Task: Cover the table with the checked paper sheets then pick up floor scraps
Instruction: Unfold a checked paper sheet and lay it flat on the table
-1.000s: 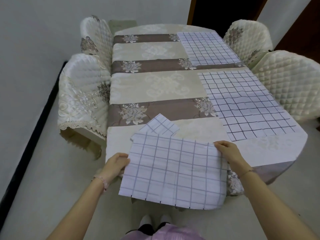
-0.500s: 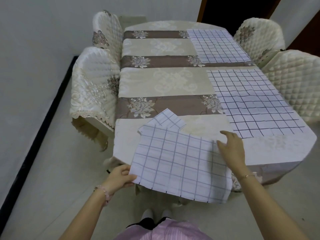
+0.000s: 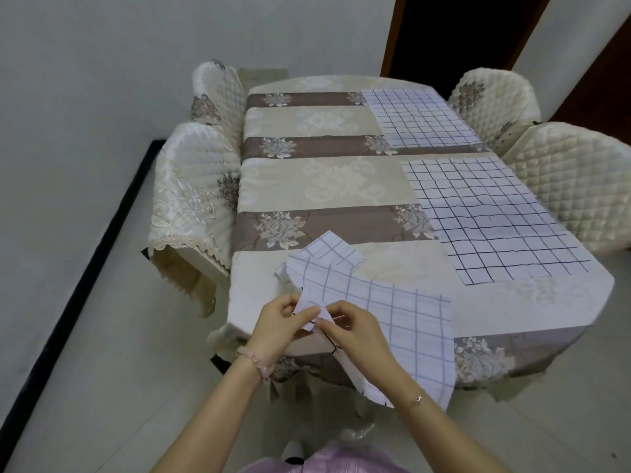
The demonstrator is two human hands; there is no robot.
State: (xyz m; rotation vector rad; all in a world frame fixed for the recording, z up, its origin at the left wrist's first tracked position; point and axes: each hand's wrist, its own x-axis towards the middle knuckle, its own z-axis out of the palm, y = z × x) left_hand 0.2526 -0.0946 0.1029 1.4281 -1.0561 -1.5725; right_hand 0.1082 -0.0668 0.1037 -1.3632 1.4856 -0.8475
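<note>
A long table wears a cream and brown flowered cloth. Two checked paper sheets lie flat along its right side, one at the far end and one in the middle. A third checked sheet droops over the near table edge, bent and folded at its left corner. My left hand and my right hand meet at that corner, and both pinch the paper there. A smaller checked piece lies just behind, partly under the held sheet.
Quilted cream chairs stand on both sides: two on the left and two on the right. A dark doorway opens beyond the far end. Pale floor runs along the left wall with a black skirting.
My hands were spread at the sheet's two sides; now both have come together at its left corner. The sheet has bent and swung, its right part hanging over the table edge.
</note>
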